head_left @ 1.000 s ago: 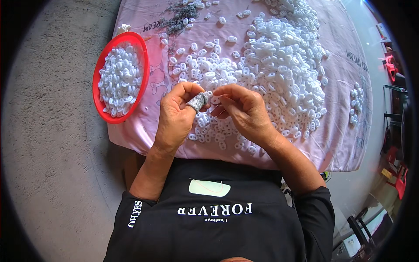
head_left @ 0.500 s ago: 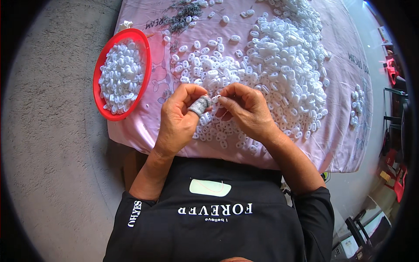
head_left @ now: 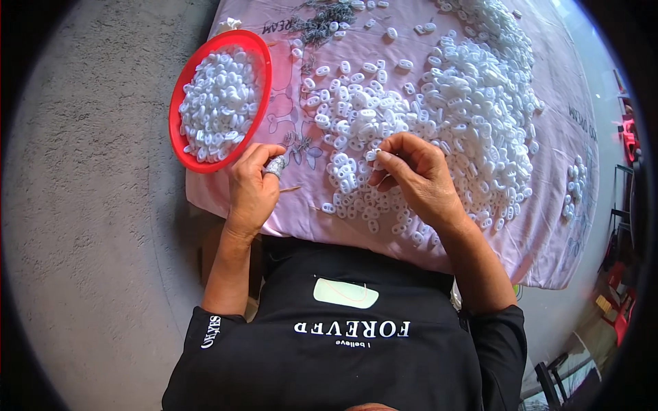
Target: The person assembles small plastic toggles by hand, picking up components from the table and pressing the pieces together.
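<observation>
My right hand (head_left: 423,179) pinches a small white oval plastic piece (head_left: 372,155) with two holes, between thumb and forefinger, over the near edge of a loose spread of like pieces (head_left: 367,116). My left hand (head_left: 253,188) is beside the red basin (head_left: 266,85), fingers curled toward the thumb; anything between the fingertips is too small to make out. A grey wrap (head_left: 275,166) covers its thumb. Just past those fingertips lie small thin grey bits (head_left: 299,142) on the cloth. A thin brown stick (head_left: 290,189) rests beside the left hand.
A pink printed cloth (head_left: 480,250) covers the table. White pieces fill the basin on the left. A large heap of them (head_left: 473,103) stands on the right, with a small group (head_left: 574,188) near the right edge. More grey bits (head_left: 329,24) lie at the far side.
My hands have moved apart. The left has gone left toward the basin and the grey bits; the right still pinches a white piece. The whole view has shifted a little.
</observation>
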Available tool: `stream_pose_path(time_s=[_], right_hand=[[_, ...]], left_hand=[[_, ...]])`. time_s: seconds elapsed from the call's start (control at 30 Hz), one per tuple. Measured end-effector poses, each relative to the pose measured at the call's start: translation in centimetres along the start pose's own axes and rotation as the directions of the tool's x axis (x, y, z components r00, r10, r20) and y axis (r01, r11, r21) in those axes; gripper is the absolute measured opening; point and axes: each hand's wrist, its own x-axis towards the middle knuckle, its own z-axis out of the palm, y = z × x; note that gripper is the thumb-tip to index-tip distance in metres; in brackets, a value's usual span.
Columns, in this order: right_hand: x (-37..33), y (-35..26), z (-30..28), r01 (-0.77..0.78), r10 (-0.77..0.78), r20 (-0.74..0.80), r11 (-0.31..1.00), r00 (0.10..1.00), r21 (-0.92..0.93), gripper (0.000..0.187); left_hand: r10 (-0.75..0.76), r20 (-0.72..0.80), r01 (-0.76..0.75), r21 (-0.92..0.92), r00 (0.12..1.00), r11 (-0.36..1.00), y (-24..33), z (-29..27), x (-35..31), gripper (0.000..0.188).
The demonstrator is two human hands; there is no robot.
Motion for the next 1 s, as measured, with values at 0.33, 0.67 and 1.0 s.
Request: stream_pose_path(time_s=[0.33,0.67,1.0], right_hand=[[0.1,-0.1,-0.1,0.007,-0.007,-0.010,0.999,1.000,-0.044,0.012],[-0.1,-0.2,0.2,0.019,-0.020,-0.012,0.998,1.000,-0.066,0.011],[-0.1,-0.3,0.1,-0.022,0.024,0.052,0.999,0.998,-0.039,0.012]], left_hand=[[0.093,0.038,-0.093,0.008,0.995,0.996,1.2,0.9,0.7,0.033],[0.129,0.086,-0.130,0.009,0.988,0.991,0.8,1.9,0.9,0.030],[0.148,0.127,-0.153,0.036,0.981,0.988,1.3,1.7,1.1,0.026]])
